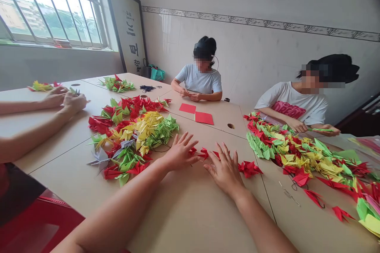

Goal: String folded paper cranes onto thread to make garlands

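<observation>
On the tan table [192, 217], red folded papers [249, 168] show pointed tips.

The left hand [180, 153] is bare, slim-fingered, and here's the left forearm [133, 197], uncovered, broadening steadily toward a crease near the elbow [77, 243]. Over to the right hand [227, 170] now: bare too, slender-fingered again, the right forearm [257, 213] narrowing smoothly into the wrist [240, 193].

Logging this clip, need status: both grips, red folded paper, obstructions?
Left grip open, right grip open. Red folded paper between them, contact unclear. Multicoloured paper pile beside left grip.
</observation>
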Tool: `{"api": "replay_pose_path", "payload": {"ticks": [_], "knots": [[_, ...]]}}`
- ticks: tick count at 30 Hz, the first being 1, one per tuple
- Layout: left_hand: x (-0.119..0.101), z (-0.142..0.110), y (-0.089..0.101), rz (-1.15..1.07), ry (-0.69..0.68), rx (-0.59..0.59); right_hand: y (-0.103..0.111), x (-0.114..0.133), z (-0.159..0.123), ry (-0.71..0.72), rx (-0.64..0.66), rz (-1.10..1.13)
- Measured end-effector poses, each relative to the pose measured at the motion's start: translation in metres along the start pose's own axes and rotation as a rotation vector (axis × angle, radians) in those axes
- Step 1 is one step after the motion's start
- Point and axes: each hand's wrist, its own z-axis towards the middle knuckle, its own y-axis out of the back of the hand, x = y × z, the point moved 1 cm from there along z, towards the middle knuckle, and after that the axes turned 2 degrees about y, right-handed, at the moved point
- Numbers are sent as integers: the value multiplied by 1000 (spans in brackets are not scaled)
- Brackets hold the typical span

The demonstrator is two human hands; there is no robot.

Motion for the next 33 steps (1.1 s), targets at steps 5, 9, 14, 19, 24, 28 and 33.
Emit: {"api": "replay_pose_path", "payload": {"ticks": [5, 9, 14, 19, 24, 28, 33], "knots": [[-6, -6, 1, 85, -30, 25, 8, -9, -21, -20, -39, -21], [-6, -6, -1, 78, -32, 62, 4, -17, -41, -27, -84, -24], [5, -6, 25, -168, 54, 55, 5, -30, -52, -103, -168, 17], [11, -11, 49, -271, 129, 74, 7, -37, -54, -132, -211, 26], [10, -11, 37, -92, 109, 187, 4, -37, -54, -120, -225, 40], [12, -9, 26, -57, 87, 150, 6, -39, -54, -136, -235, 53], [7, -8, 22, 20, -43, 20, 9, -44, -54, -181, -254, 78]]}}
